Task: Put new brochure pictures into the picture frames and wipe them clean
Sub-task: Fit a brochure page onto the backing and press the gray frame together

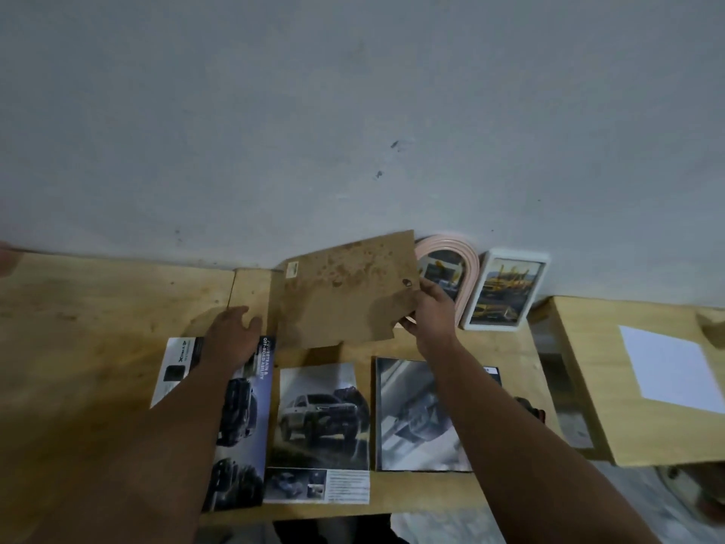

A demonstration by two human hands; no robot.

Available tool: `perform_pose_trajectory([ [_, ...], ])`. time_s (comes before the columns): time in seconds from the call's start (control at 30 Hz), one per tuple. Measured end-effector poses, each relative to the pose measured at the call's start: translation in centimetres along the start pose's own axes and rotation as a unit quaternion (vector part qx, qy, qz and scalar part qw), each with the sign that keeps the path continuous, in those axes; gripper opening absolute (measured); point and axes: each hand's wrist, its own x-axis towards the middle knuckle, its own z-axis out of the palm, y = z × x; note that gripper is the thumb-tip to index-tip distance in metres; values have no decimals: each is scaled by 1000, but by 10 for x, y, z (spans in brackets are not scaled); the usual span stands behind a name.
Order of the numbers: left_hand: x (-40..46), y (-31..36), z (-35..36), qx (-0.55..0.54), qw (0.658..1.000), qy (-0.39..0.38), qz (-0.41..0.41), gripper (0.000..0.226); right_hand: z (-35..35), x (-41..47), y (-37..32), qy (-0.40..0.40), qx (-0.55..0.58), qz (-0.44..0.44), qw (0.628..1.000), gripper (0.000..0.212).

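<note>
My right hand (pixel 425 314) grips the right edge of a stained brown backing board (pixel 341 288) and holds it tilted above the wooden table (pixel 98 300). My left hand (pixel 235 331) lies flat, fingers apart, on the top of an open car brochure (pixel 243 418). Beside the brochure lies a loose page with an SUV picture (pixel 319 418). To the right of that page lies a glass-fronted frame (pixel 416 414) showing a grey picture. A pink arched frame (pixel 451 265) and a white frame (pixel 504 288) with a yellow picture lean against the wall.
A grey wall (pixel 353 111) rises right behind the table. At the right stands a second wooden surface (pixel 596 386) with a white sheet of paper (pixel 671 367) on it. A gap separates the two surfaces.
</note>
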Motion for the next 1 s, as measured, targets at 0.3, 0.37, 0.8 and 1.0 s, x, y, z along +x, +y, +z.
perform_pose_trajectory([
  [0.3, -54, 82, 36, -205, 977, -26, -57, 72, -100, -15, 2, 36, 18, 2, 999, 46],
  [0.37, -73, 94, 54, -197, 978, -39, -62, 82, -128, -16, 18, 47, 11, 11, 999, 48],
  [0.8, -166, 111, 202, -111, 986, -114, -46, 74, -297, -14, 86, 61, -225, 23, 972, 33],
  [1.0, -181, 109, 237, -71, 988, -121, -58, 76, -329, -3, 105, 44, -349, 41, 935, 50],
])
